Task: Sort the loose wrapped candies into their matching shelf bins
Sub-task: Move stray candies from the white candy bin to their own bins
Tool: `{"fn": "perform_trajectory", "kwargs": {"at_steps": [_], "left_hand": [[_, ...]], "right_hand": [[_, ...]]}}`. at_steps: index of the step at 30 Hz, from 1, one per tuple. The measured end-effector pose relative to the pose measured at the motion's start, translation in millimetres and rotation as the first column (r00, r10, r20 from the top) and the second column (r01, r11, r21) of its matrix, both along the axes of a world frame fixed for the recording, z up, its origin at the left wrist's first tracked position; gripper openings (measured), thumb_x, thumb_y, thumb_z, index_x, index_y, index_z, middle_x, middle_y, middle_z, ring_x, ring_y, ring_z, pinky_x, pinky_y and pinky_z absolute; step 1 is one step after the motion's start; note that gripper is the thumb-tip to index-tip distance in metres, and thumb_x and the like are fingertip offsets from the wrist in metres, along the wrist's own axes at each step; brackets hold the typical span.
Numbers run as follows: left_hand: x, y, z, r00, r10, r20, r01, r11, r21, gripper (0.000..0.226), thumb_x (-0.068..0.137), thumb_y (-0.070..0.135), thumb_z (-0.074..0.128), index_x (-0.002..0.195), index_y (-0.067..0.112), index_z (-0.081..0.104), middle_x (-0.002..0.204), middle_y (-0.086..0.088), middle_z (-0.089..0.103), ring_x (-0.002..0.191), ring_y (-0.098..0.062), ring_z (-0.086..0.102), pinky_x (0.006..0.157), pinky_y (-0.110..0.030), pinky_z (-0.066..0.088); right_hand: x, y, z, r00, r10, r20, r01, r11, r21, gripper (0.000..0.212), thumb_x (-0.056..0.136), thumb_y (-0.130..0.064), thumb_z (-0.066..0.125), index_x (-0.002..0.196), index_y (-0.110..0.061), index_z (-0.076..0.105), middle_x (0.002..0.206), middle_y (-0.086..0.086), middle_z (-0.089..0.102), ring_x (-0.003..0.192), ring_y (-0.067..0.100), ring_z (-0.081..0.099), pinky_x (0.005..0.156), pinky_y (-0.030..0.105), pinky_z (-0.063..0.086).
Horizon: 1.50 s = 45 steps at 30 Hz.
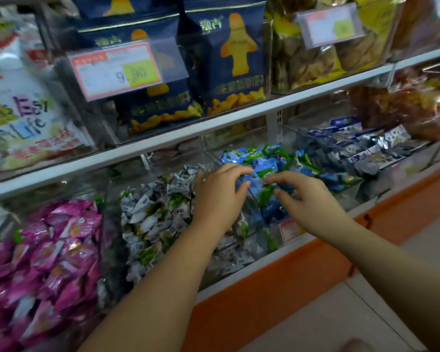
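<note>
Head view: L hand [220,196] over the clear divider [250,209] between the white-green candies [150,212] and blue candies [315,168]. Its fingers are half-curled like a claw, w/ nothing visibly held. R hand [313,201] is just beside it over the blue bin, thumb and forefinger close at a blue-green wrapper; can't tell if it's gripped (blur). Pink candies [48,250] fill the bin toward the shelf's left end, dk-blue packs [366,148] toward the right end. Orange shelf front [290,275] runs along the near edge. Navy bags [234,59] and a price tag [117,69] sit on the upper shelf.
</note>
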State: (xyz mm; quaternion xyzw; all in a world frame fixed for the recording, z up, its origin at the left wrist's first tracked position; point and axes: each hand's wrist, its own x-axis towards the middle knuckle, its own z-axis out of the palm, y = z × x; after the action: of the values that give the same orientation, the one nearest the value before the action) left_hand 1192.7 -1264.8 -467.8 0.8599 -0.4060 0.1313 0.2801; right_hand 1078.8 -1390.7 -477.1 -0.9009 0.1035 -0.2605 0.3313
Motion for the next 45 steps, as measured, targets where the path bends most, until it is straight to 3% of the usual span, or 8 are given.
{"fn": "perform_trajectory", "kwargs": {"at_steps": [7,16,21,31,34,38,41,45], "left_hand": [[-6.4,114.6,5.6,0.993,0.115,0.037,-0.114,0.993,-0.011,0.021,0.095,0.027,0.054,0.112,0.033,0.064,0.122,0.012,0.06,0.116,-0.013,0.053,0.111,-0.05,0.024],[16.0,261.2,-2.0,0.983,0.184,0.003,-0.184,0.98,0.073,0.021,0.09,0.022,0.062,0.109,0.026,0.068,0.109,0.007,0.066,0.107,-0.018,0.058,0.094,-0.049,0.042],[25.2,274.8,-7.4,0.999,0.049,0.024,-0.054,0.927,0.37,0.027,0.088,0.042,0.06,0.112,0.03,0.064,0.115,0.013,0.058,0.121,-0.013,0.043,0.107,-0.045,0.023],[35.0,288.3,-4.5,0.989,0.049,0.141,-0.124,0.794,0.595,0.026,0.09,0.036,0.059,0.116,0.038,0.063,0.123,0.015,0.053,0.132,-0.008,0.027,0.112,-0.055,-0.012],[34.6,298.6,-3.2,0.99,0.078,0.118,-0.133,0.79,0.598,0.029,0.09,0.041,0.058,0.118,0.038,0.062,0.122,0.016,0.053,0.133,-0.007,0.026,0.112,-0.055,-0.013],[22.1,289.5,-8.2,0.988,-0.003,0.156,-0.096,0.78,0.618,0.044,0.088,0.04,0.061,0.131,0.04,0.05,0.133,0.01,0.043,0.138,-0.013,0.018,0.114,-0.055,-0.011],[17.1,280.0,-14.1,0.986,-0.055,0.157,-0.057,0.774,0.63,0.044,0.087,0.037,0.062,0.13,0.042,0.051,0.14,0.005,0.036,0.141,-0.016,0.013,0.115,-0.055,-0.008],[23.6,280.5,-15.5,0.994,-0.02,0.107,-0.035,0.871,0.491,0.029,0.087,0.047,0.058,0.114,0.038,0.063,0.127,0.013,0.047,0.13,-0.011,0.029,0.117,-0.05,0.002]], "right_hand": [[19.2,90.6,14.1,0.982,0.188,0.022,-0.188,0.982,-0.01,0.018,0.093,-0.011,0.056,0.103,-0.015,0.07,0.091,-0.003,0.067,0.065,-0.016,0.053,0.057,0.003,0.038],[60.1,196.5,31.0,0.878,0.43,-0.208,-0.462,0.876,-0.14,0.024,0.097,-0.024,0.051,0.116,-0.024,0.064,0.117,-0.009,0.062,0.098,0.002,0.056,0.076,0.004,0.043],[72.0,218.2,27.3,0.771,0.447,-0.453,-0.593,0.763,-0.257,0.026,0.098,-0.026,0.049,0.12,-0.023,0.064,0.148,-0.007,0.038,0.127,0.013,0.043,0.098,0.021,0.035],[73.8,207.7,20.4,0.761,0.485,-0.431,-0.62,0.739,-0.264,0.029,0.095,-0.022,0.055,0.122,-0.025,0.063,0.151,-0.013,0.032,0.127,0.011,0.047,0.096,0.018,0.041],[71.5,208.5,22.2,0.749,0.494,-0.441,-0.634,0.727,-0.263,0.031,0.096,-0.021,0.054,0.125,-0.026,0.061,0.152,-0.014,0.03,0.116,-0.004,0.052,0.073,-0.002,0.035],[66.5,210.0,22.6,0.737,0.516,-0.436,-0.64,0.74,-0.206,0.032,0.097,-0.017,0.052,0.129,-0.02,0.058,0.153,-0.01,0.027,0.055,-0.036,0.035,0.055,-0.004,0.033],[66.5,210.2,22.8,0.745,0.523,-0.415,-0.637,0.743,-0.207,0.032,0.096,-0.017,0.053,0.128,-0.02,0.059,0.153,-0.01,0.028,0.078,-0.029,0.047,0.056,-0.005,0.032],[65.2,208.8,19.7,0.764,0.522,-0.38,-0.599,0.792,-0.117,0.03,0.097,-0.017,0.052,0.125,-0.025,0.06,0.147,-0.009,0.04,0.122,0.013,0.051,0.074,-0.001,0.04]]}}
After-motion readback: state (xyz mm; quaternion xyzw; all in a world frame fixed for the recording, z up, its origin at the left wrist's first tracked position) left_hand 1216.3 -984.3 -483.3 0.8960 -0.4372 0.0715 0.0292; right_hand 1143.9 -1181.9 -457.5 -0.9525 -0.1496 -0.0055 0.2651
